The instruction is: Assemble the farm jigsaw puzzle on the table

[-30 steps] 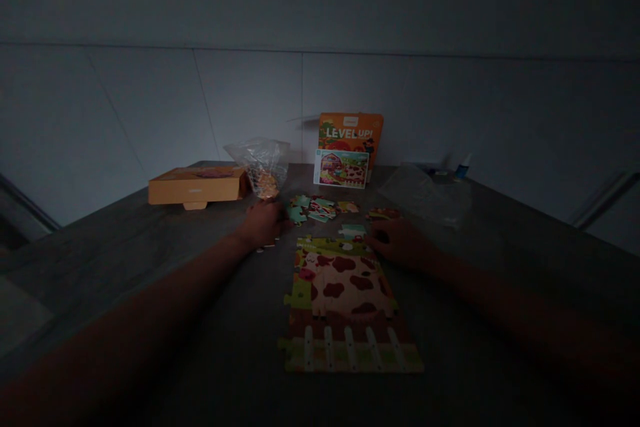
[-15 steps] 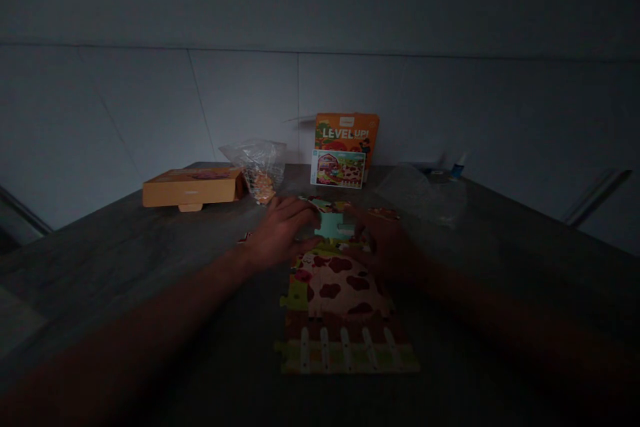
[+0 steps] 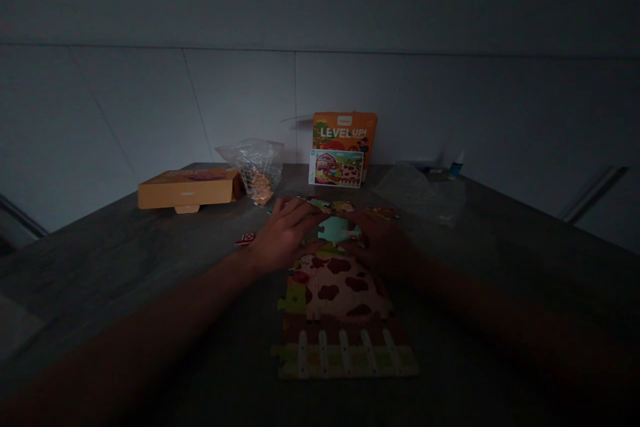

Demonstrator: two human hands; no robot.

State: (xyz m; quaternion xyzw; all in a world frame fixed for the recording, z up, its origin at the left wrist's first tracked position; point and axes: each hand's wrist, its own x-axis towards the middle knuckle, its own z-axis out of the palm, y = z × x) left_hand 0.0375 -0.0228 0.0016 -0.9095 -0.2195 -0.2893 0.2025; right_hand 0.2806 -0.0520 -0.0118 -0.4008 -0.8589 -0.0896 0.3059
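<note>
A: How are the hands placed?
B: Thumbs and fingers parted, the left hand [image 3: 287, 233] and right hand [image 3: 383, 243] flank a flat, knobbed pale blue piece [image 3: 336, 229]; I can't tell whether either pinches it.
A: And the cow puzzle [image 3: 343, 307]?
B: One joined cardboard section, toward the near edge of the grey, mottled counter [image 3: 220, 320], with one cow, five white fence posts, and tabs along its left side.
A: Other pieces?
B: One red piece [image 3: 246, 238] beside the left wrist. More lie beyond the hands, too overlapped to count.
A: Packaging?
B: One orange carton [image 3: 187, 192] near the far left corner; two crinkled clear plastic bags, the left bag [image 3: 257, 163] holding pieces, the right bag [image 3: 425, 193] toward the far right corner.
A: Upright things?
B: One orange panel [image 3: 345, 130] at the far edge, one glossy picture card [image 3: 336, 169] before it.
</note>
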